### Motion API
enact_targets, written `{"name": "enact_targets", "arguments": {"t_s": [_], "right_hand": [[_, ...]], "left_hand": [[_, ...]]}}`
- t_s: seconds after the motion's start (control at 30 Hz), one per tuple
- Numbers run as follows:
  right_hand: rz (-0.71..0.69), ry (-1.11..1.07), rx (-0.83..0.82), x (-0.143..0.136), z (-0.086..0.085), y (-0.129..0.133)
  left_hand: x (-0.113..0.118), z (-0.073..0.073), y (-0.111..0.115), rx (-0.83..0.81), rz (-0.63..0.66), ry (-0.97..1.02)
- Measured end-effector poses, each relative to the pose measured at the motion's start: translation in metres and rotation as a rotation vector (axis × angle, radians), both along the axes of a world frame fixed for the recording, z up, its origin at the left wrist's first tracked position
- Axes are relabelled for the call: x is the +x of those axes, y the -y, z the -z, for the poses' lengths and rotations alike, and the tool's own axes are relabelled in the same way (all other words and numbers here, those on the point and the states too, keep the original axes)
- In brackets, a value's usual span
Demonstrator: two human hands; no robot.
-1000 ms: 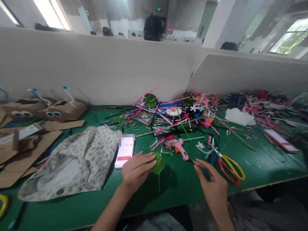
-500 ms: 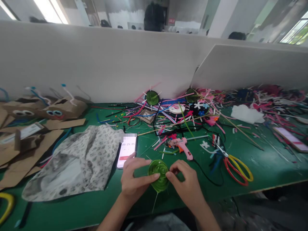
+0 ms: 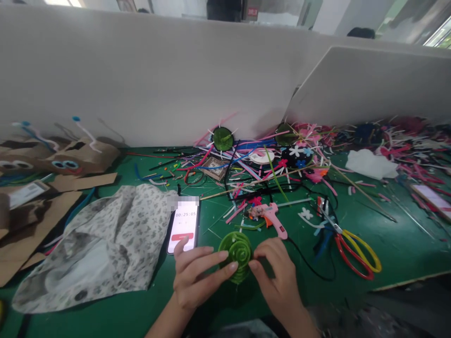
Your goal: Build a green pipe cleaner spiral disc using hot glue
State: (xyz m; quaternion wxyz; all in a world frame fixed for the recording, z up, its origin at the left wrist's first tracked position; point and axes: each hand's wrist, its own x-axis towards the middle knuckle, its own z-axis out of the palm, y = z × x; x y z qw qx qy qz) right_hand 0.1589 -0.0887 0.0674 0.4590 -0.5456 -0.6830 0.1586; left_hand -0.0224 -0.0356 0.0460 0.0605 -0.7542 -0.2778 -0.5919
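Observation:
A small green cup-shaped piece (image 3: 239,246), wound in spiral rings, is between my hands just above the front of the table. My left hand (image 3: 197,272) grips its left side, thumb and fingertips on the rim and rings. At the right edge, the thumb and forefinger of my right hand (image 3: 276,272) are pinched together against the piece; any strand between them is too small to make out. Just beyond lies a pink hot glue gun (image 3: 273,218), its cord running right. A phone (image 3: 183,225) showing a timer lies beside my left hand.
Left of the phone lies a grey patterned cloth (image 3: 116,234), with cardboard figures (image 3: 81,159) behind it. Scissors (image 3: 352,249) with red and yellow handles lie right. Pipe cleaners and scraps (image 3: 246,164) pile along the white partition (image 3: 158,80). A second phone (image 3: 431,199) sits far right.
The view has tipped down and shifted slightly. The green piece has turned a little in my hands, and the thin strand below it no longer shows clearly. Both hands still hold it.

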Motion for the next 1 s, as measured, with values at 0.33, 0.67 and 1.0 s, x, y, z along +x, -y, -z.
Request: {"name": "enact_targets", "arguments": {"t_s": [0.33,0.67,1.0], "right_hand": [[0.414,-0.17,-0.048,0.057,0.022,-0.033],[-0.277,-0.041,-0.167,0.022,-0.027,-0.061],[-0.215,-0.066,-0.13,0.033,-0.032,-0.075]], "left_hand": [[-0.004,0.007,-0.018,-0.013,0.008,0.015],[0.006,0.009,-0.025,-0.059,0.112,-0.066],[0.001,0.004,-0.032,-0.074,0.092,-0.045]]}}
